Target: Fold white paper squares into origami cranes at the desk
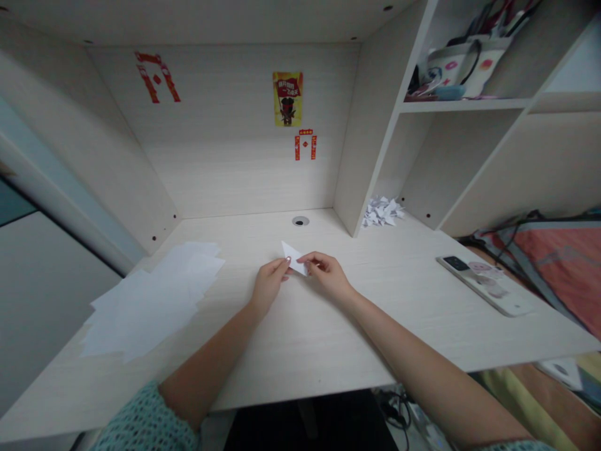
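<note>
Head view of a built-in desk (305, 338) with a pale wood-grain back panel (211, 169) and a shelf unit (462, 105) at right. Bedding (554, 269) lies beyond the desk's right edge. Red paper decorations (157, 76) and a yellow poster (287, 98) are fixed to the panel; mugs (451, 72) holding assorted items stand on the upper shelf.

On the desk, a loose stack of white sheets (145, 300) lies flat at left, its sheets overlapping and fanned out. A phone (483, 285) lies at right with its camera module facing up. A heap of small folded paper pieces (382, 212) sits against the base of the shelf unit, well apart from the hands. A cable grommet (300, 220) is set near the back edge.

The folded paper (293, 258), a small white triangular piece, is held above the desk's middle, between the hands. The left hand (270, 287) and right hand (327, 275) face each other, with the left fingers (282, 266) and right fingers (312, 260) closed on it in a pinch. None are released or clenched into a fist. At this moment, the sheets at left lie flat, the heap holds many folded pieces, and the held piece is folded; its finished form cannot be told.
</note>
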### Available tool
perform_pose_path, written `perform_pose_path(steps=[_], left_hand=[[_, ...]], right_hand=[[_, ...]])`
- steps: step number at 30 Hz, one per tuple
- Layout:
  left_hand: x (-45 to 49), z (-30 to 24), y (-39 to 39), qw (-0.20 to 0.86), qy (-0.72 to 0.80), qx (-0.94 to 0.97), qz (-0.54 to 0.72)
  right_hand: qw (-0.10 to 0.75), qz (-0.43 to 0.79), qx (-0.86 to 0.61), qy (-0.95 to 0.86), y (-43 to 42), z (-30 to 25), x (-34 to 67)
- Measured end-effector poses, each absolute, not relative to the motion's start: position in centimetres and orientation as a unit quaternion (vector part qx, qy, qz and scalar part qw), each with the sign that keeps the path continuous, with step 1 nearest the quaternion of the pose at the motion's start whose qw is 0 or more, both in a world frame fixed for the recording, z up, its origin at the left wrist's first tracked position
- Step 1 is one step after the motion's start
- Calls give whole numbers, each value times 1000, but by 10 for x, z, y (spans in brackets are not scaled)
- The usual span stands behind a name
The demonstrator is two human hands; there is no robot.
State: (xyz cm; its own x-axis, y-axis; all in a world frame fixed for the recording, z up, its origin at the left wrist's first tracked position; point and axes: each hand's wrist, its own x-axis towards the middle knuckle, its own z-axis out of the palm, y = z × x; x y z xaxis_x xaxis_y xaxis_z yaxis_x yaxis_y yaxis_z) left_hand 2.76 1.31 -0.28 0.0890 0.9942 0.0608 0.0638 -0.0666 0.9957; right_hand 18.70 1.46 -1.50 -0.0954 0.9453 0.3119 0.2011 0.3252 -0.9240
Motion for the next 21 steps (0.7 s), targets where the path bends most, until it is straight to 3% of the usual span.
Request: perform_pose_path(steps=[6,21], left_hand=[[28,1,12,503,480,538,477],[28,-7,15,461,452,577,501]], right_hand=[[491,365,-422,-668,13,-13,186],[461,213,-434,-744,1,-4,185]])
